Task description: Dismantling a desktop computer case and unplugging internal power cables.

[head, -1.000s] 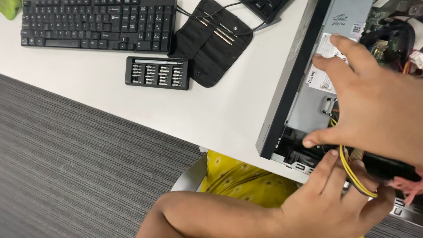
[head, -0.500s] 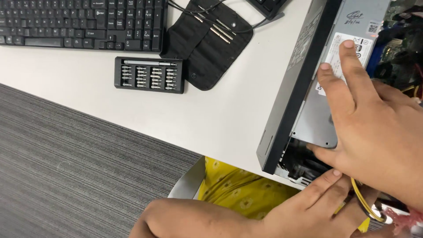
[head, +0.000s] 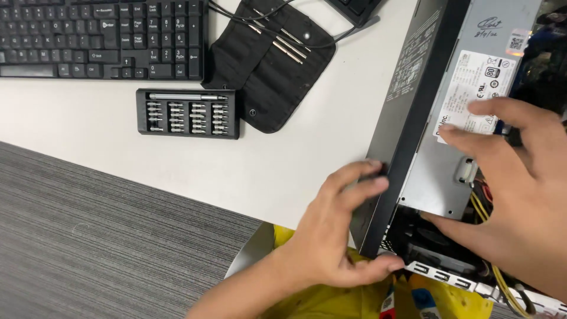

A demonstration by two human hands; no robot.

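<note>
Computer case [head: 407,118] is lying on the white surface [head: 283,171]; left hand [head: 336,230] is gripping its near corner, fingers curled, while right hand [head: 520,195] is resting spread-fingered on the grey power supply [head: 449,171].

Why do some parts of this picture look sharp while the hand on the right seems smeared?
In the head view, the right hand is softened by motion blur, while the bit set and keyboard are crisp; the light is even and soft, with faint shadows on the white table and no harsh glare.
</note>
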